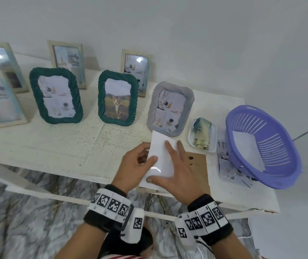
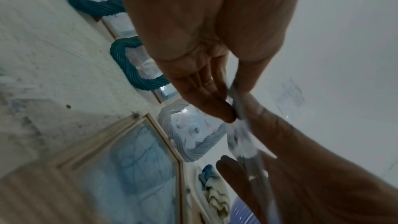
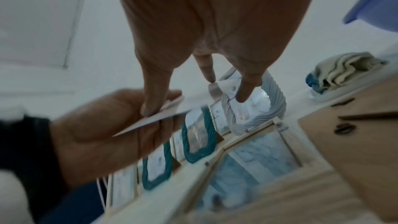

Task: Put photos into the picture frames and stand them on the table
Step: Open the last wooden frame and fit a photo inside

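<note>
Both hands, left [image 1: 137, 165] and right [image 1: 175, 172], grip one white photo [image 1: 161, 156]; seven frames stand behind.

A purple basket [image 1: 261, 146] sits tilted at the table's right end. Just left of the basket lies a small white tray [image 1: 212, 135] holding a folded cloth [image 1: 202, 134], blue and pale yellow.

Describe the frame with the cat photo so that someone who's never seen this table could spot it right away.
On the white table, look at the front row of standing frames, between the wall and the hands. The cat frame is the middle one, with a dark green rope-twist border. Its green twin to the left shows pale still-life pictures, not a cat.
</note>
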### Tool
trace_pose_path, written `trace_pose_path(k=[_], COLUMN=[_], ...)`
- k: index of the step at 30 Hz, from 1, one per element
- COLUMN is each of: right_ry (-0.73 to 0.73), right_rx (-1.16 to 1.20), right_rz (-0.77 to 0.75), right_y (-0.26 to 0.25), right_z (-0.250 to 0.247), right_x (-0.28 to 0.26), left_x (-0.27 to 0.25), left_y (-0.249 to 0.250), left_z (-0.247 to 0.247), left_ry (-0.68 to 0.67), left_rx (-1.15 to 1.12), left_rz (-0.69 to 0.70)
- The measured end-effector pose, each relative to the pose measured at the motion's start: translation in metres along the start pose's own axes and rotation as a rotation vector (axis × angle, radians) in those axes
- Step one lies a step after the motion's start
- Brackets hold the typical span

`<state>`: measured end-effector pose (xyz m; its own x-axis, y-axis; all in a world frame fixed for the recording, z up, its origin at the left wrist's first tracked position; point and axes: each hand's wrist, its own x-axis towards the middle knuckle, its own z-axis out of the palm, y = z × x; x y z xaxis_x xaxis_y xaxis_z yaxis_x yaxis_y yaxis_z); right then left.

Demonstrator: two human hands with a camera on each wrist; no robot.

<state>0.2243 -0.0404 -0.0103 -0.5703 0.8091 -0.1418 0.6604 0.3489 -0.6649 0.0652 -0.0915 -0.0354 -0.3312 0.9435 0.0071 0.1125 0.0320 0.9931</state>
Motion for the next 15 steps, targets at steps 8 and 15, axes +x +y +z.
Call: trace_pose_path(k=[8,15], right_ry=[0.258,0.261], right_rx=[1.023,0.999], right_rz=[0.091,0.058], right_y=[-0.004,-0.016], right_z=[-0.01,-0.013], right_x=[-0.01,-0.016], left_x=[0.003,-0.005], left_y=[0.011,0.021], left_z=[-0.004,0.003], left_ry=[0.156,0.019], left_rx=[0.051,0.119], left_rz=[-0.082,-0.028])
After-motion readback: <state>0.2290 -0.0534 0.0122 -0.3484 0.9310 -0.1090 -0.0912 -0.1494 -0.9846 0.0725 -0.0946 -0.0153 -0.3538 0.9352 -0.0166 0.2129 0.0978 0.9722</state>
